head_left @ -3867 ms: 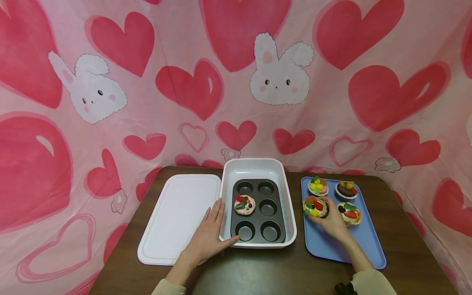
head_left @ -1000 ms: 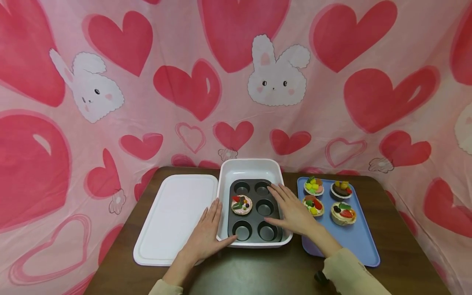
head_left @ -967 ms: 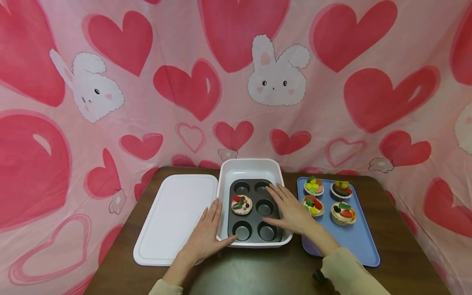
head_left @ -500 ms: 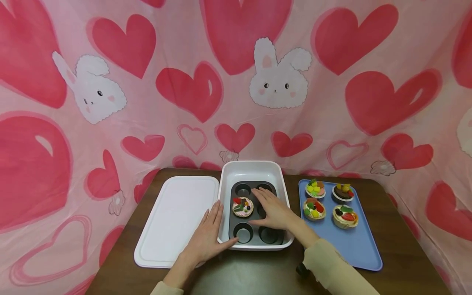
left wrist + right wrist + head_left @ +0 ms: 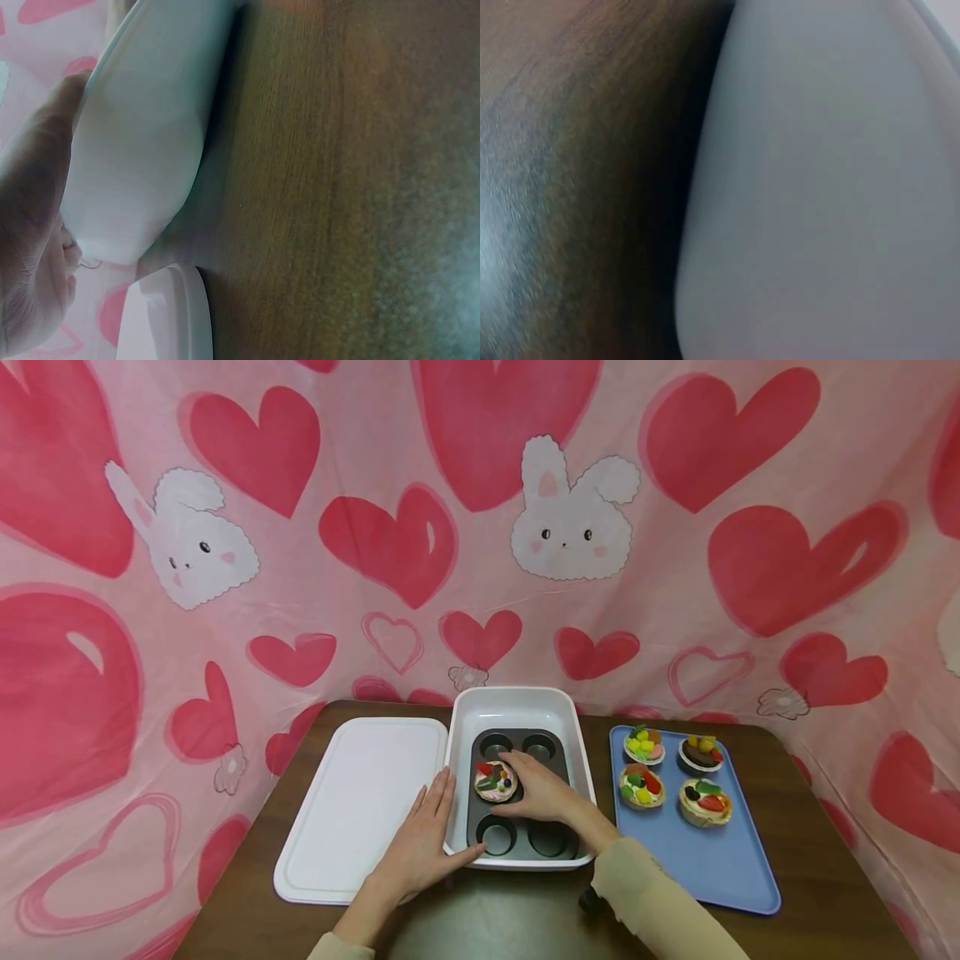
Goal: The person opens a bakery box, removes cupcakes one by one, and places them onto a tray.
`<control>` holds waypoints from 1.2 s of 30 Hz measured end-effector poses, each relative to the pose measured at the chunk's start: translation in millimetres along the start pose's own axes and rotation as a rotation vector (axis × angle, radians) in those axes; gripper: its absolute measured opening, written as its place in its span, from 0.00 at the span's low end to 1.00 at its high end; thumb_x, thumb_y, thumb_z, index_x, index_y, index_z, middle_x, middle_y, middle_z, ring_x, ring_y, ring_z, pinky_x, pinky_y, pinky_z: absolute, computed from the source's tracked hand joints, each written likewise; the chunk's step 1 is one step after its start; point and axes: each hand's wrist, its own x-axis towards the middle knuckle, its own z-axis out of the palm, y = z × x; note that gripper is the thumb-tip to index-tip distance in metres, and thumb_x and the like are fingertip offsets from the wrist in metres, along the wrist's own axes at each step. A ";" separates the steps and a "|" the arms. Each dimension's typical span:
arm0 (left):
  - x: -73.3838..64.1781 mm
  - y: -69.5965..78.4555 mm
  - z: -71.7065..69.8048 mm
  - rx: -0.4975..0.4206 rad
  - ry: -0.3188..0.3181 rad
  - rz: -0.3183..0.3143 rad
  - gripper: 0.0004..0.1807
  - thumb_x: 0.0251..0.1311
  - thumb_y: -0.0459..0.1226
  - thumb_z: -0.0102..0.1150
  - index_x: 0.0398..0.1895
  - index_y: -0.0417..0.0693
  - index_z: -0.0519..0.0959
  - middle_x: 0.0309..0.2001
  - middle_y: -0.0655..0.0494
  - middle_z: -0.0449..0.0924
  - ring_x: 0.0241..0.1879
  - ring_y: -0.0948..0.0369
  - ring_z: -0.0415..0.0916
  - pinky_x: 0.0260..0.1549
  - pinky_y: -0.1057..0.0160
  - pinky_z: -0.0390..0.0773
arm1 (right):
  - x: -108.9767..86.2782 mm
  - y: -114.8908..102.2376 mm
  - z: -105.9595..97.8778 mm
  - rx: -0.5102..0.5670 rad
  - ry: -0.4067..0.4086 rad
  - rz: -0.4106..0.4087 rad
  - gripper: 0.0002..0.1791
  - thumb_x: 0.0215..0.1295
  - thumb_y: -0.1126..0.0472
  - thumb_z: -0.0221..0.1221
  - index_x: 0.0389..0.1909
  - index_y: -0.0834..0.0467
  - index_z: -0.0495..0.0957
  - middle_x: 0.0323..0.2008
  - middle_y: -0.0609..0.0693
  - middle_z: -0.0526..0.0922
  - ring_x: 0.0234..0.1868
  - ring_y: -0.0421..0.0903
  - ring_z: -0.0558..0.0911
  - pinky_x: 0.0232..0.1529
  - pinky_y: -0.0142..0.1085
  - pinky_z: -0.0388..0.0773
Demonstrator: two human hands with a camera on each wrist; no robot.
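Observation:
A fruit tart (image 5: 496, 782) with pink cream sits in the left middle cup of a dark muffin tin (image 5: 521, 810), inside a white plastic bin (image 5: 525, 706). My right hand (image 5: 540, 789) reaches over the tin from the right, its fingers and thumb curved round the tart's right side, fingertips at its far and near edges. My left hand (image 5: 423, 839) rests with straight fingers along the bin's left wall, thumb over the near rim. In the left wrist view, that hand lies against the bin's outer side (image 5: 142, 142). The right wrist view has only the bin's wall (image 5: 817, 187) and table.
On the right, a blue tray (image 5: 720, 868) holds several toy pastries, among them a tart (image 5: 641, 787) and a chocolate cupcake (image 5: 701, 755). A white lid (image 5: 360, 810) lies left of the bin on the brown table (image 5: 495, 914). Behind hangs a pink heart-patterned cloth (image 5: 480, 577).
My right hand has left a tart on the blue tray, crossed left over the muffin tin and come round the pink-cream tart. The left hand stays at the bin.

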 end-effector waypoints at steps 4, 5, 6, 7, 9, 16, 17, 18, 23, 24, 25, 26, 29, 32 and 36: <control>0.1 0.8 -0.2 -0.001 -0.002 0.000 0.68 0.62 0.75 0.63 0.90 0.40 0.52 0.91 0.44 0.47 0.90 0.47 0.51 0.88 0.41 0.56 | 6.1 16.0 13.2 0.003 0.064 -0.056 0.56 0.57 0.34 0.79 0.79 0.59 0.69 0.76 0.65 0.74 0.75 0.64 0.76 0.76 0.67 0.74; 0.3 0.8 -0.1 -0.004 -0.001 -0.001 0.68 0.62 0.75 0.63 0.90 0.40 0.52 0.91 0.44 0.47 0.90 0.47 0.51 0.88 0.41 0.57 | 9.7 24.2 18.9 -0.007 0.076 -0.065 0.56 0.57 0.33 0.79 0.78 0.58 0.70 0.76 0.64 0.74 0.76 0.64 0.76 0.76 0.67 0.75; 0.3 0.8 0.0 -0.002 -0.002 -0.001 0.68 0.62 0.75 0.62 0.90 0.40 0.52 0.91 0.45 0.47 0.90 0.48 0.51 0.88 0.41 0.56 | 14.1 34.1 25.0 -0.018 0.086 -0.073 0.56 0.57 0.31 0.78 0.78 0.57 0.70 0.77 0.63 0.75 0.76 0.63 0.76 0.76 0.66 0.76; 0.3 0.9 -0.1 -0.005 -0.001 -0.002 0.67 0.62 0.75 0.63 0.90 0.40 0.52 0.91 0.45 0.47 0.90 0.47 0.51 0.88 0.41 0.56 | 16.1 39.0 28.8 -0.014 0.101 -0.077 0.54 0.57 0.31 0.78 0.77 0.56 0.71 0.77 0.63 0.75 0.77 0.62 0.76 0.76 0.66 0.76; 0.2 1.0 -0.1 -0.006 0.002 -0.002 0.67 0.62 0.75 0.63 0.90 0.40 0.53 0.91 0.44 0.48 0.90 0.47 0.51 0.88 0.41 0.56 | 17.0 39.6 30.0 0.000 0.115 -0.082 0.52 0.58 0.33 0.78 0.76 0.57 0.72 0.76 0.63 0.75 0.77 0.63 0.75 0.76 0.66 0.76; -1.0 0.8 1.2 -0.004 0.009 -0.008 0.67 0.62 0.73 0.65 0.89 0.39 0.53 0.91 0.44 0.48 0.90 0.46 0.52 0.87 0.41 0.57 | 9.1 13.0 23.5 -0.016 0.150 -0.101 0.44 0.62 0.44 0.78 0.69 0.68 0.75 0.70 0.69 0.78 0.74 0.67 0.76 0.74 0.67 0.76; -1.1 0.7 1.3 -0.003 0.010 -0.007 0.67 0.62 0.73 0.65 0.89 0.39 0.53 0.91 0.44 0.48 0.90 0.46 0.52 0.87 0.40 0.57 | 7.6 6.2 20.5 0.001 0.138 -0.085 0.43 0.61 0.48 0.79 0.68 0.69 0.75 0.70 0.70 0.78 0.74 0.68 0.75 0.76 0.68 0.74; -1.3 0.8 1.4 -0.006 0.009 -0.009 0.67 0.62 0.73 0.65 0.89 0.39 0.53 0.91 0.44 0.48 0.90 0.46 0.52 0.87 0.40 0.57 | 6.6 -0.3 17.6 0.018 0.128 -0.062 0.43 0.59 0.51 0.81 0.68 0.69 0.76 0.70 0.71 0.78 0.74 0.69 0.75 0.76 0.69 0.72; -1.4 1.3 1.1 -0.011 -0.001 -0.010 0.68 0.62 0.74 0.64 0.90 0.39 0.52 0.91 0.44 0.47 0.90 0.47 0.51 0.88 0.40 0.56 | 7.4 -5.7 18.6 -0.003 0.136 -0.035 0.39 0.58 0.54 0.80 0.66 0.66 0.77 0.68 0.66 0.80 0.70 0.63 0.79 0.77 0.63 0.74; -1.5 1.6 0.8 -0.013 -0.004 -0.010 0.68 0.62 0.74 0.64 0.90 0.39 0.52 0.91 0.44 0.47 0.90 0.47 0.51 0.88 0.40 0.56 | 7.6 -6.2 18.5 -0.009 0.139 -0.033 0.38 0.58 0.54 0.80 0.66 0.66 0.77 0.68 0.66 0.81 0.69 0.62 0.79 0.77 0.62 0.75; -1.5 1.8 0.7 -0.012 -0.004 -0.009 0.68 0.62 0.74 0.64 0.90 0.39 0.52 0.91 0.44 0.47 0.90 0.47 0.51 0.88 0.40 0.56 | 7.7 -6.6 18.7 -0.015 0.143 -0.032 0.38 0.57 0.55 0.80 0.65 0.66 0.78 0.67 0.65 0.81 0.68 0.62 0.80 0.76 0.61 0.76; -1.5 2.1 0.6 -0.010 -0.004 -0.009 0.68 0.62 0.74 0.64 0.90 0.39 0.52 0.91 0.44 0.47 0.90 0.47 0.51 0.88 0.41 0.56 | 7.7 -7.1 18.8 -0.018 0.149 -0.028 0.38 0.56 0.55 0.81 0.65 0.65 0.78 0.66 0.65 0.82 0.67 0.61 0.80 0.76 0.60 0.76; -1.1 2.6 0.2 -0.014 -0.003 -0.009 0.68 0.62 0.74 0.64 0.90 0.39 0.52 0.91 0.44 0.47 0.90 0.47 0.51 0.88 0.41 0.56 | 8.5 -7.6 19.7 -0.019 0.169 -0.019 0.39 0.53 0.56 0.82 0.64 0.65 0.78 0.63 0.63 0.84 0.63 0.59 0.82 0.72 0.58 0.80; -0.5 2.6 0.2 -0.014 0.000 -0.010 0.68 0.62 0.74 0.64 0.90 0.39 0.52 0.91 0.44 0.47 0.90 0.47 0.51 0.88 0.41 0.56 | 9.1 -7.1 20.3 0.002 0.183 -0.005 0.41 0.51 0.56 0.83 0.65 0.65 0.77 0.59 0.61 0.85 0.58 0.56 0.84 0.67 0.56 0.84; -0.1 2.4 -0.5 -0.008 0.003 -0.006 0.68 0.62 0.74 0.65 0.90 0.38 0.51 0.91 0.44 0.47 0.90 0.47 0.51 0.88 0.41 0.56 | 9.7 -2.8 19.4 0.075 0.250 -0.067 0.42 0.51 0.58 0.82 0.66 0.63 0.74 0.53 0.61 0.87 0.50 0.53 0.86 0.56 0.55 0.88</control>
